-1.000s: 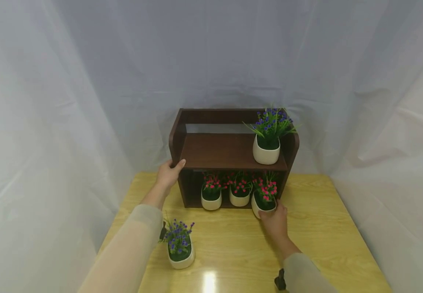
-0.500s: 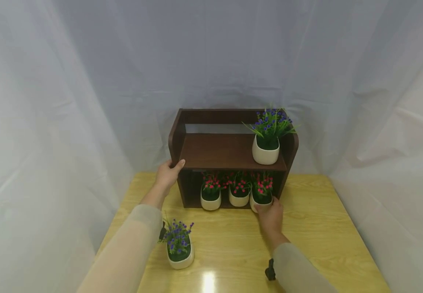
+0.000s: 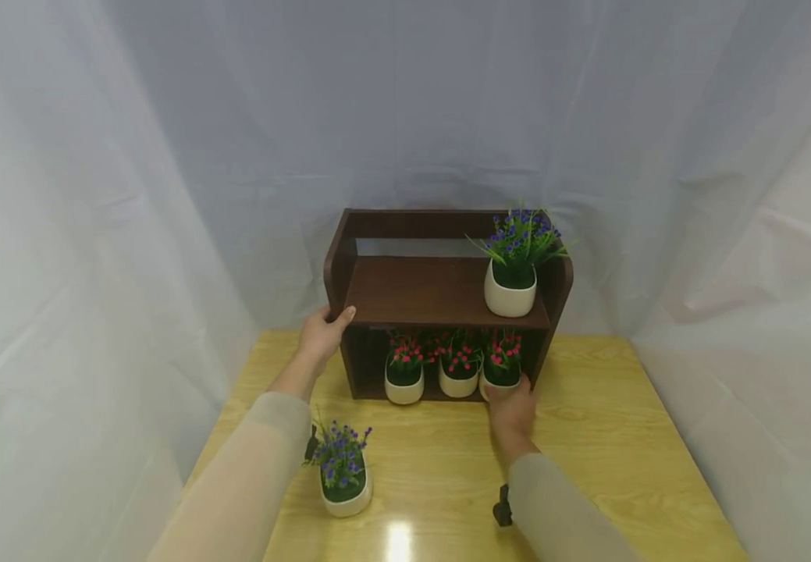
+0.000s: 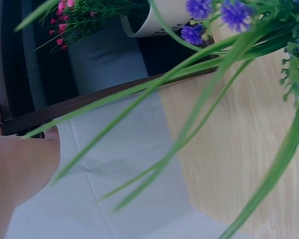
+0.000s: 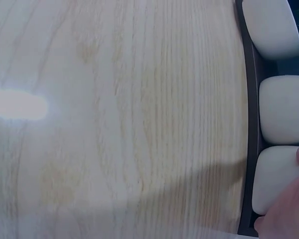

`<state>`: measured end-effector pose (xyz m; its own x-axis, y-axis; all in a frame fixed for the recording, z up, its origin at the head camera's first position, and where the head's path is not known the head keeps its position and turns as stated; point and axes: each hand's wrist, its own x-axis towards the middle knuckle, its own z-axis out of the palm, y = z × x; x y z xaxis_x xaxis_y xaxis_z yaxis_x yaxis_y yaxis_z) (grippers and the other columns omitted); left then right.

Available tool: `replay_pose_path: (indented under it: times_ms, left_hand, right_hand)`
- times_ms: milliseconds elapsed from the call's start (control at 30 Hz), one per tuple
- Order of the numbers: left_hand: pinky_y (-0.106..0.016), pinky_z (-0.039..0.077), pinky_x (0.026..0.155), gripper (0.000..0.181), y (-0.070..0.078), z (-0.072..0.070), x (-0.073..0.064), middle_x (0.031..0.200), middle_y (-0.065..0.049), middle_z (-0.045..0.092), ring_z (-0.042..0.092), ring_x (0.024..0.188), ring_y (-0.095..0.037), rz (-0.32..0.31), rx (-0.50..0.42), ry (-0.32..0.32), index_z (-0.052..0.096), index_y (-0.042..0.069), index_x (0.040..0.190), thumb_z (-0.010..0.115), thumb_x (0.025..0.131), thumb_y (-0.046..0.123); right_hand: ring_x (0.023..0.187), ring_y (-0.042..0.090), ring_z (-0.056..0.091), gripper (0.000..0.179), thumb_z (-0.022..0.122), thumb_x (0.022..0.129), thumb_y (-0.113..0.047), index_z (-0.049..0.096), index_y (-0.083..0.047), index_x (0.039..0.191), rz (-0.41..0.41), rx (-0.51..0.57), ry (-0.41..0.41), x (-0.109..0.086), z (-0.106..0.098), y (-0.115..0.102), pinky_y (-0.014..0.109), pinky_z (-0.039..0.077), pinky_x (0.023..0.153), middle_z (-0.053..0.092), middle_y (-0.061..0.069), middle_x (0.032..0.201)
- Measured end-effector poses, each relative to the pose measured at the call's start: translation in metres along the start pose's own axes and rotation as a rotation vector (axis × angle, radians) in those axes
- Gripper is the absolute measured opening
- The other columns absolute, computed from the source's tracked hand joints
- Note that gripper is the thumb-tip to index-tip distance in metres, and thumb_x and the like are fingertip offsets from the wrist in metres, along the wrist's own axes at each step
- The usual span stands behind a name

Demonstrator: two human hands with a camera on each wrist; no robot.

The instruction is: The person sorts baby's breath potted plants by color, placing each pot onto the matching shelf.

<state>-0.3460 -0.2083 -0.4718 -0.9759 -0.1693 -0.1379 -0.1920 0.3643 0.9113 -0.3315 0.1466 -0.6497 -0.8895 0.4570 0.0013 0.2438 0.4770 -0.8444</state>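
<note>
My left hand (image 3: 320, 337) holds the left side panel of a dark brown two-tier shelf (image 3: 412, 289), its thumb on the front edge. My right hand (image 3: 513, 412) grips a white flower pot (image 5: 273, 174) with pinkish-red flowers at the right end of the lower tier. Two similar pots stand left of it, a middle pot (image 3: 458, 384) and a left pot (image 3: 404, 390). On the upper tier, at the right, sits a white pot (image 3: 510, 297) with purple-blue flowers. Its fingers are partly out of frame in the right wrist view.
A white pot (image 3: 346, 498) with purple flowers stands on the wooden table (image 3: 433, 468), beside my left forearm. Its long leaves cross the left wrist view. Pale sheeting (image 3: 405, 109) hangs behind the shelf and at both sides.
My right hand has moved the right-hand red-flowered pot back and slightly left, onto the lower tier in line with the other two. My left hand has stayed on the side panel.
</note>
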Motion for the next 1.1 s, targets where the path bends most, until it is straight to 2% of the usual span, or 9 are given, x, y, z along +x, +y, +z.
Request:
replay_pose_path:
  times_ms: [233, 333, 400, 500, 600, 700, 867, 933, 1100]
  left_hand:
    - [-0.062, 0.039, 0.13, 0.076, 0.006, -0.001, 0.0, 0.17, -0.026, 0.042, 0.042, 0.157, -0.048, 0.046, 0.104, 0.003, 0.038, 0.002, 0.167, 0.057, 0.112, 0.051]
    - [-0.062, 0.039, 0.13, 0.082, 0.007, -0.002, -0.001, 0.171, -0.029, 0.039, 0.041, 0.157, -0.05, 0.055, 0.19, 0.025, 0.033, -0.003, 0.168, 0.056, 0.111, 0.053]
    - [-0.061, 0.04, 0.129, 0.085, 0.007, -0.004, -0.003, 0.169, -0.032, 0.04, 0.042, 0.156, -0.051, 0.072, 0.252, 0.04, 0.032, -0.007, 0.166, 0.056, 0.111, 0.054]
    - [-0.061, 0.042, 0.127, 0.086, 0.005, -0.008, -0.006, 0.167, -0.033, 0.043, 0.046, 0.153, -0.052, 0.097, 0.308, 0.032, 0.035, -0.008, 0.164, 0.055, 0.111, 0.056]
    - [-0.061, 0.043, 0.126, 0.084, -0.001, -0.017, -0.013, 0.166, -0.033, 0.044, 0.047, 0.152, -0.052, 0.122, 0.323, -0.03, 0.039, -0.01, 0.162, 0.054, 0.112, 0.055]
    - [-0.061, 0.048, 0.122, 0.075, -0.012, -0.029, -0.024, 0.16, -0.033, 0.052, 0.055, 0.146, -0.05, 0.136, 0.372, -0.128, 0.046, -0.009, 0.159, 0.052, 0.114, 0.051]
    - [-0.064, 0.055, 0.112, 0.061, -0.041, -0.046, -0.048, 0.149, -0.033, 0.062, 0.065, 0.131, -0.05, 0.15, 0.461, -0.266, 0.052, -0.008, 0.154, 0.04, 0.119, 0.041]
    - [-0.067, 0.054, 0.112, 0.061, -0.055, -0.051, -0.059, 0.152, -0.031, 0.06, 0.064, 0.134, -0.051, 0.128, 0.433, -0.295, 0.05, -0.007, 0.155, 0.039, 0.119, 0.041]
    - [-0.069, 0.052, 0.113, 0.061, -0.095, -0.063, -0.08, 0.156, -0.032, 0.055, 0.06, 0.138, -0.053, 0.036, 0.325, -0.312, 0.043, -0.006, 0.159, 0.039, 0.119, 0.039]
  right_hand:
    - [0.13, 0.064, 0.056, 0.094, 0.086, 0.086, -0.04, 0.041, -0.003, 0.159, 0.049, -0.008, 0.006, 0.016, 0.013, 0.017, 0.076, 0.051, 0.105, 0.048, 0.04, 0.15]
    - [0.13, 0.064, 0.055, 0.097, 0.086, 0.086, -0.042, 0.039, -0.004, 0.16, 0.051, -0.03, -0.022, 0.018, 0.01, 0.015, 0.076, 0.05, 0.106, 0.047, 0.04, 0.151]
    - [0.131, 0.063, 0.054, 0.095, 0.085, 0.088, -0.039, 0.038, -0.001, 0.161, 0.051, -0.038, -0.049, 0.013, 0.002, 0.006, 0.075, 0.049, 0.107, 0.046, 0.041, 0.15]
    - [0.131, 0.061, 0.055, 0.087, 0.081, 0.091, -0.037, 0.041, 0.002, 0.157, 0.006, -0.054, -0.04, 0.008, -0.009, -0.003, 0.072, 0.05, 0.108, 0.05, 0.041, 0.146]
    - [0.135, 0.06, 0.053, 0.074, 0.073, 0.097, -0.03, 0.044, 0.008, 0.154, -0.063, -0.044, -0.036, 0.006, -0.022, -0.013, 0.069, 0.048, 0.114, 0.051, 0.043, 0.146]
    - [0.135, 0.058, 0.052, 0.056, 0.065, 0.102, -0.02, 0.051, 0.013, 0.145, -0.125, -0.006, -0.063, 0.004, -0.044, -0.027, 0.067, 0.047, 0.117, 0.052, 0.042, 0.144]
    - [0.115, 0.049, 0.062, 0.036, 0.058, 0.107, -0.019, 0.061, 0.013, 0.125, -0.185, 0.027, -0.066, 0.01, -0.079, -0.044, 0.061, 0.054, 0.099, 0.062, 0.034, 0.127]
    - [0.113, 0.046, 0.062, 0.036, 0.058, 0.107, -0.02, 0.059, 0.013, 0.123, -0.199, 0.064, -0.041, 0.015, -0.093, -0.051, 0.06, 0.053, 0.098, 0.061, 0.032, 0.124]
    - [0.126, 0.046, 0.054, 0.042, 0.06, 0.107, -0.018, 0.046, 0.012, 0.133, -0.254, 0.22, 0.0, 0.026, -0.126, -0.076, 0.054, 0.047, 0.108, 0.05, 0.03, 0.134]
